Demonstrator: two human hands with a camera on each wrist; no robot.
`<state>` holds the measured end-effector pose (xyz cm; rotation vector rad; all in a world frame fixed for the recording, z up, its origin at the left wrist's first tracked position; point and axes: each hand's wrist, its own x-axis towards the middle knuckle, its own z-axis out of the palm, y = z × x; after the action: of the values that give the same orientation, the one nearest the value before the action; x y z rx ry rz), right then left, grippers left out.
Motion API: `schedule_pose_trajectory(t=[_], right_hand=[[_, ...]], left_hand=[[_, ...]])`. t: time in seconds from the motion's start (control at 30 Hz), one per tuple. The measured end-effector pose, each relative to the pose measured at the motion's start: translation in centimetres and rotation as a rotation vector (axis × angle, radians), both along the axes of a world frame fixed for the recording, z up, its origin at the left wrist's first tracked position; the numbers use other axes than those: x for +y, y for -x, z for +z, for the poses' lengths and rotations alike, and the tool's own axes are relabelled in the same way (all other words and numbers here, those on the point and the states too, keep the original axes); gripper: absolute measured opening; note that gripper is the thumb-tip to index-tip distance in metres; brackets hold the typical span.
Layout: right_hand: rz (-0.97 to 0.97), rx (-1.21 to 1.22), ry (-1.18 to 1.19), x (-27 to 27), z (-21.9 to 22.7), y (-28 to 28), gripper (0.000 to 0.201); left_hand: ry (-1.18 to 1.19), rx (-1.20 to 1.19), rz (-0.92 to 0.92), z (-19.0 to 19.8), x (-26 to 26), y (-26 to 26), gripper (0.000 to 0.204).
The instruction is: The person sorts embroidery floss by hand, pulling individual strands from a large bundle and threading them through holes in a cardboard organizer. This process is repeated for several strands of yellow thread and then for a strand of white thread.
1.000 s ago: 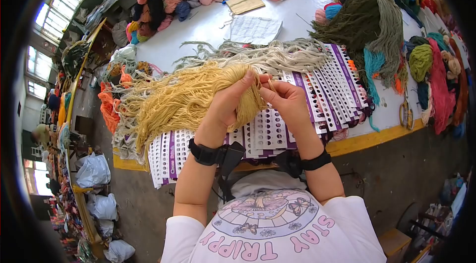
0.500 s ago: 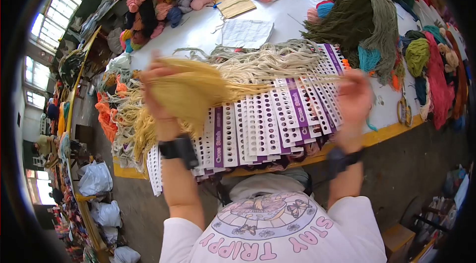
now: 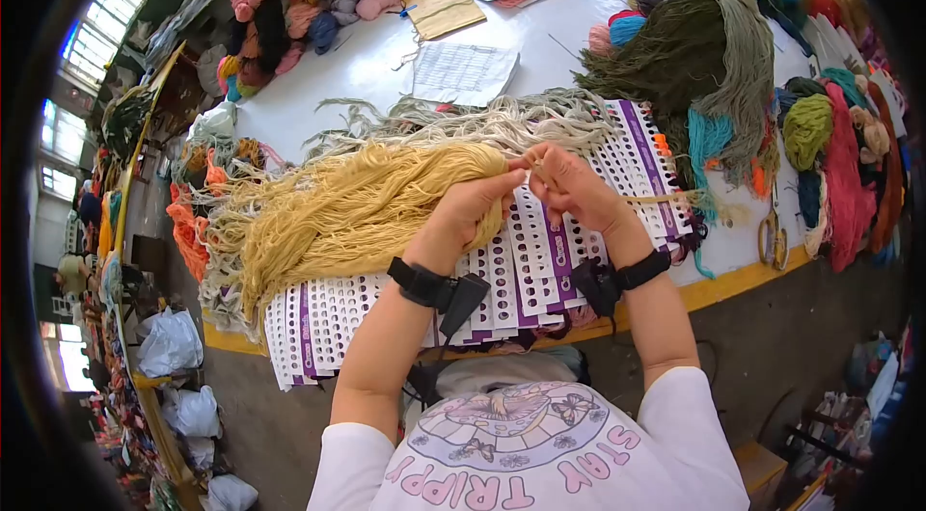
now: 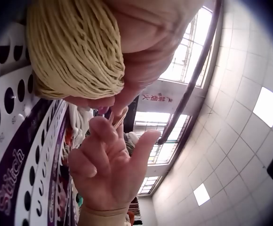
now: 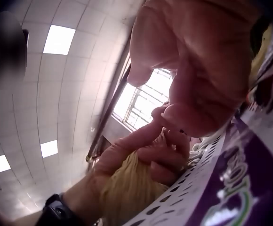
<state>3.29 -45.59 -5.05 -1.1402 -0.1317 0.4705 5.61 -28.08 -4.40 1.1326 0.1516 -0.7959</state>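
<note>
A thick pale yellow skein [image 3: 386, 207] lies across punched white-and-purple cards [image 3: 333, 318] in the head view. Its right end loops over my left hand [image 3: 477, 202], whose fingers curl round the yarn. My right hand [image 3: 576, 191] is just right of it, fingers bent, fingertips meeting the left ones at a few strands. A thin yellow strand [image 3: 661, 198] trails from there to the right. In the left wrist view the yarn loop [image 4: 75, 52] hangs over the left hand, with the right hand [image 4: 110, 172] below, its thumb apart.
Off-white yarn [image 3: 531, 125] lies behind the cards. Farther back are a handwritten sheet [image 3: 463, 72] and a brown paper pad [image 3: 444, 8]. Dark green and grey skeins [image 3: 675, 48] are at the right, near scissors [image 3: 772, 239]. Orange yarn [image 3: 188, 231] is at the left.
The hands were wide apart half a second ago with strands stretched between them; now they have come together. The skein has dropped back onto the cards, and a strand trails rightward.
</note>
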Motion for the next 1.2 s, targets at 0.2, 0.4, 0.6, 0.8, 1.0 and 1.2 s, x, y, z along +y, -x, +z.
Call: schedule_pose_trajectory(t=[0.2, 0.4, 0.6, 0.8, 1.0, 1.2], right_hand=[[-0.077, -0.093, 0.421, 1.2, 0.7, 0.1, 0.026], [-0.324, -0.568, 1.165, 2.0, -0.5, -0.5, 0.018], [-0.354, -0.392, 0.767, 1.9, -0.3, -1.1, 0.016], [-0.346, -0.383, 0.931, 1.8, -0.6, -0.7, 0.017], [-0.507, -0.569, 0.948, 2.2, -2.0, -0.1, 0.011], [-0.491, -0.59, 0.889, 1.9, -2.6, -0.2, 0.011]], left_hand=[[-0.061, 0.077, 0.056, -1.4, -0.2, -0.5, 0.012], [-0.389, -0.168, 0.157, -1.6, -0.4, 0.9, 0.009], [-0.493, -0.086, 0.088, -1.6, -1.4, 0.1, 0.012], [-0.461, -0.005, 0.167, -2.6, -0.8, 0.4, 0.012], [-0.287, 0.089, 0.156, -1.0, -0.1, 0.6, 0.009], [-0.186, 0.156, 0.091, -2.3, -0.2, 0.0, 0.013]])
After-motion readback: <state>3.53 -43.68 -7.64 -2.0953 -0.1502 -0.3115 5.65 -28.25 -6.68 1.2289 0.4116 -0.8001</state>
